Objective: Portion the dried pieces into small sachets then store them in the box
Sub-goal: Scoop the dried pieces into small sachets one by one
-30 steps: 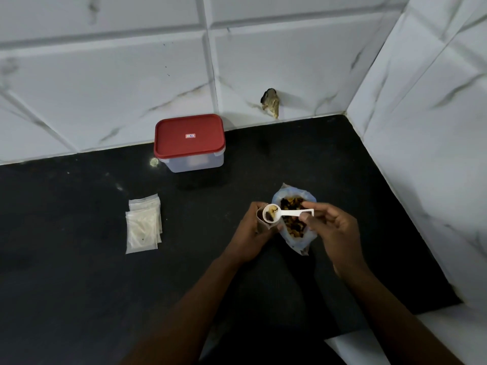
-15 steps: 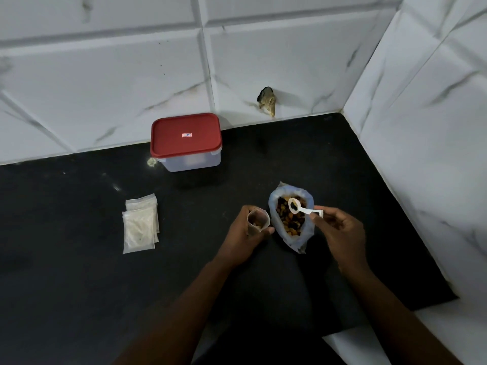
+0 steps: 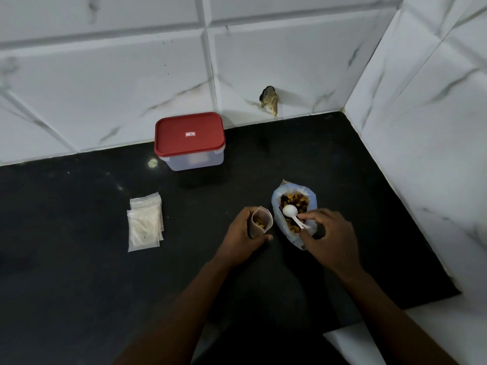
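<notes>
My left hand (image 3: 241,233) holds a small clear sachet (image 3: 261,221) upright on the black counter, its mouth open and a few dried pieces inside. Just to its right stands an open plastic bag of dried pieces (image 3: 293,206), brown and dark. My right hand (image 3: 329,234) pinches the handle of a small white scoop (image 3: 291,212), whose bowl lies face down on the pieces in the bag. A stack of flat sachets (image 3: 145,222) lies to the left. The clear box with a red lid (image 3: 189,139) stands shut against the back wall.
The black counter (image 3: 79,259) ends at white tiled walls behind and to the right. A chipped hole (image 3: 269,100) marks the back wall near the corner. A small pale crumb (image 3: 152,162) lies left of the box. The counter's front edge shows at bottom right.
My right hand carried the scoop from over the sachet back to the bag and lowered it onto the pieces. The sachet now holds dried pieces. My left hand stayed put.
</notes>
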The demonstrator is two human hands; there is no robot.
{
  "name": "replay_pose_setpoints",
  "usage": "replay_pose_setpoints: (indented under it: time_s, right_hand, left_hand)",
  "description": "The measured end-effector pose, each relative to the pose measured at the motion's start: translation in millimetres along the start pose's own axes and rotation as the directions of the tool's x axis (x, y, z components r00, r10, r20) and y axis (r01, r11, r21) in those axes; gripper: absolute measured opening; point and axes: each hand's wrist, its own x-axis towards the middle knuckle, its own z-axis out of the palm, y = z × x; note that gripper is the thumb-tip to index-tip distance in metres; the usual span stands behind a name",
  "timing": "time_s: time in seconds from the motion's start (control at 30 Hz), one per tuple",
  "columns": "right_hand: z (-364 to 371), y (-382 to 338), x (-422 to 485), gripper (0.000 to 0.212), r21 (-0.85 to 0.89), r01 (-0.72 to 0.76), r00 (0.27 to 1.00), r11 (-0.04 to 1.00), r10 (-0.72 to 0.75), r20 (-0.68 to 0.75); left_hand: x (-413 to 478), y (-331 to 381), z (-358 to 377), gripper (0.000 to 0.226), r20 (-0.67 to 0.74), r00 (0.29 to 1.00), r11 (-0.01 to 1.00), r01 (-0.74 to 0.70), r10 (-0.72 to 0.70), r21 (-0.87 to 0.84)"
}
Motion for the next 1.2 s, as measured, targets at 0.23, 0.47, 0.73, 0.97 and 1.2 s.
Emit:
replay_pose_setpoints:
  time_s: [0.23,0.47,0.73,0.97,1.2]
  right_hand:
    - [12.1,-45.5,-5.9,0.034,0.196,0.061,0.998,0.979,-0.056,-0.028]
    - [39.9,-76.5,-8.2,0.043,0.351,-0.215,0.963,0.911,0.138,0.230]
    - [51.6,-81.6,-3.9,0.014,0.429,-0.146,0.976,0.891,0.058,0.212]
    - [63.2,-91.7,6.3,0.009,0.422,-0.107,0.968,0.900,-0.002,0.250]
    - [80.1,-110.0,12.0,0.009,0.451,-0.086,0.948,0.888,-0.067,0.312]
  left_hand:
    - [-7.2,-0.9,-6.2,0.046,-0.022,0.999,0.998,-0.048,0.047,-0.037]
    - [-18.2,-11.0,-16.9,0.045,-0.101,0.992,0.993,-0.071,0.081,0.096]
    - [-40.0,-21.6,-52.5,0.034,-0.050,0.995,0.996,-0.083,0.081,-0.037]
    - [-48.7,-33.1,-81.4,0.014,-0.120,0.991,0.995,-0.072,0.063,-0.075]
    - [-50.7,-47.9,-101.2,0.006,-0.196,0.979,0.996,-0.065,0.051,-0.068]
